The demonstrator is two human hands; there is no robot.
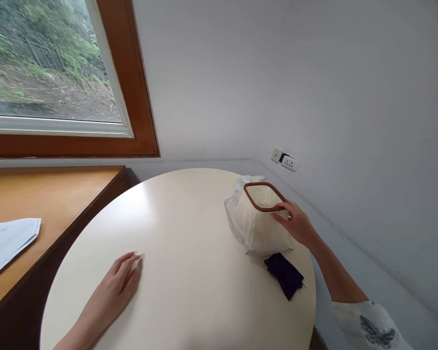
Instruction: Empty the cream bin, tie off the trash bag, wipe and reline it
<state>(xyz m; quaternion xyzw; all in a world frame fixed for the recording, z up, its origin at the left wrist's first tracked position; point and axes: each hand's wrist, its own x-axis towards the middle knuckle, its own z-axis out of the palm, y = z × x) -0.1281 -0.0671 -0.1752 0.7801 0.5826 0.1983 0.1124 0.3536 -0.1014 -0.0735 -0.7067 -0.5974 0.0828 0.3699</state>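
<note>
My left hand (117,284) rests on the left part of the round cream table (190,291). Its fingers lie loosely stretched out and hold nothing. On the table's right side stands a small bin (263,233) wrapped in a thin white plastic bag. A brown ring with rounded corners (264,210) sits at the bin's mouth. My right hand (295,222) grips this ring at its near right edge, thumb below and fingers on top. Just in front of the bin lies a crumpled dark navy cloth (284,274). The bag hides most of the bin's walls.
A wooden desk (73,187) with white papers (10,238) stands at the left, close to the round table. Behind the table rises a white wall (211,87) with a power socket (290,163). A brown-framed window (146,131) is at the upper left.
</note>
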